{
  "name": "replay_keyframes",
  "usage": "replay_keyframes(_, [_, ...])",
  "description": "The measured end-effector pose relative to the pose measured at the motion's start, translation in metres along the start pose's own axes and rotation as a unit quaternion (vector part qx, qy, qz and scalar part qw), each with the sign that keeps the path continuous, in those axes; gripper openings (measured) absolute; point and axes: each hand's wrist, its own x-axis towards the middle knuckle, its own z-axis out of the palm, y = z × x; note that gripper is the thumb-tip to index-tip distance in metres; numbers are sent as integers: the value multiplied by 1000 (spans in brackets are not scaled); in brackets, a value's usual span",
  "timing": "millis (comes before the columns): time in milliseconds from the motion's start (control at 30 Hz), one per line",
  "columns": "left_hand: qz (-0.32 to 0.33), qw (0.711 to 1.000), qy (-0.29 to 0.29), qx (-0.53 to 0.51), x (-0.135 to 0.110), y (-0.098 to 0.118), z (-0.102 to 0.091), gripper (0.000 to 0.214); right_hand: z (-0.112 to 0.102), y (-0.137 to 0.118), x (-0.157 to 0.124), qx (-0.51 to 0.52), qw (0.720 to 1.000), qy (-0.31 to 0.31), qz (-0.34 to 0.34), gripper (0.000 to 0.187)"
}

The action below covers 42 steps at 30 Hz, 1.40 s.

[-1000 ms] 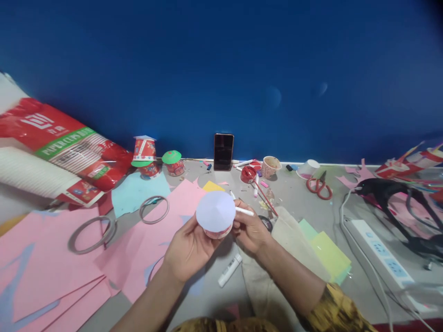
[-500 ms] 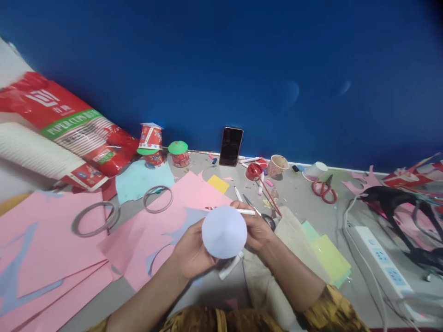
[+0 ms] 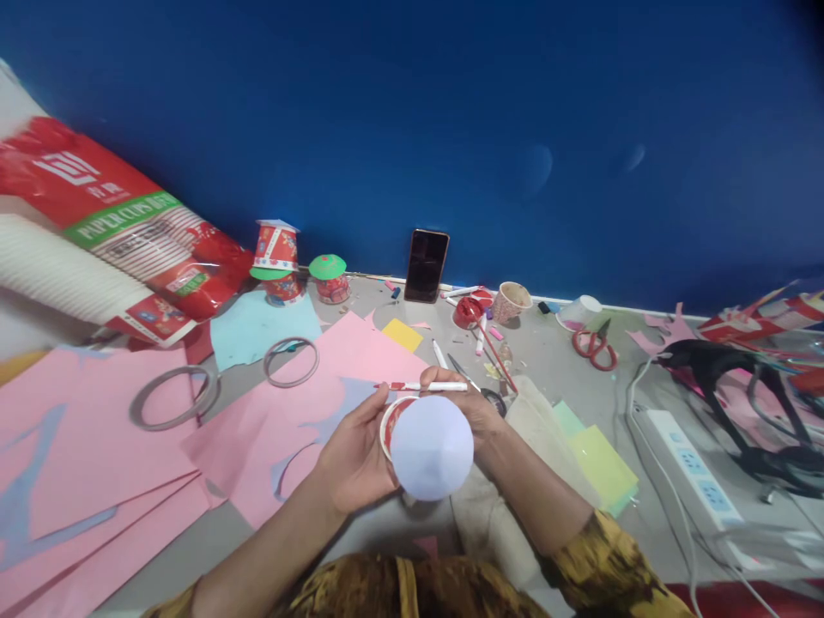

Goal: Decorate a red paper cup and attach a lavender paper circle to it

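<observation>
A red-patterned paper cup (image 3: 390,421) topped by a pale lavender paper cone (image 3: 433,448) is held low in front of me. My left hand (image 3: 357,455) curves around the cup's left side, near its white rim. Over on the right, my right hand (image 3: 481,414) grips a white marker (image 3: 438,386) with a red tip end pointing left. Most of the right fingers are behind the cone, so whether they also press on the cup is hidden. Under both hands lie pink paper sheets (image 3: 348,352) and a beige cloth (image 3: 495,524).
Two grey tape rings (image 3: 291,340) rest on the paper. Finished-looking cups with green tops (image 3: 330,279) stand near the blue wall, beside a phone (image 3: 426,266). Red scissors (image 3: 596,345) and a power strip (image 3: 692,468) lie right. A paper-cup bag (image 3: 129,215) leans left.
The cup has tilted, so its red side and white rim now show left of the cone. The cone has shifted slightly right and down, and more of the marker is visible.
</observation>
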Motion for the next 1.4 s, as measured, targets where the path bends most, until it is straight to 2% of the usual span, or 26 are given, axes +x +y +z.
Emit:
replay_keyframes(200, [-8, 1000, -7, 19, -1, -3, -3, 30, 3, 0, -1, -15, 1000, 6, -13, 44])
replay_keyframes(367, [44, 999, -13, 5, -5, 5, -5, 29, 1, -16, 1, -25, 994, 51, -96, 45])
replay_keyframes(500, [97, 995, 13, -37, -5, 20, -12, 36, 2, -40, -12, -34, 961, 149, -230, 48])
replay_keyframes(633, [124, 990, 61, -41, -2, 27, -17, 33, 11, -47, -35, -64, 928, 183, -319, 47])
replay_keyframes(733, [143, 986, 83, -24, 0, 24, -15, 34, 18, -41, -46, -104, 910, 197, -349, 43])
replay_keyframes(867, [187, 978, 87, -16, 1, 16, -10, 38, 25, -35, -51, -134, 893, 212, -374, 38])
replay_keyframes(1033, [210, 972, 98, -29, 1, 8, -7, 43, 31, -29, -57, -160, 858, 220, -436, 28])
replay_keyframes(1133, [216, 970, 107, -42, 1, 6, -3, 46, 33, -21, -53, -174, 853, 255, -421, 29])
replay_keyframes(1267, [214, 970, 102, -51, -1, 7, 4, 47, 38, -8, -42, -220, 870, 310, -314, 33])
replay_keyframes(1400, [205, 972, 90, -74, -4, 5, 9, 49, 46, 1, -31, -215, 902, 289, -238, 38])
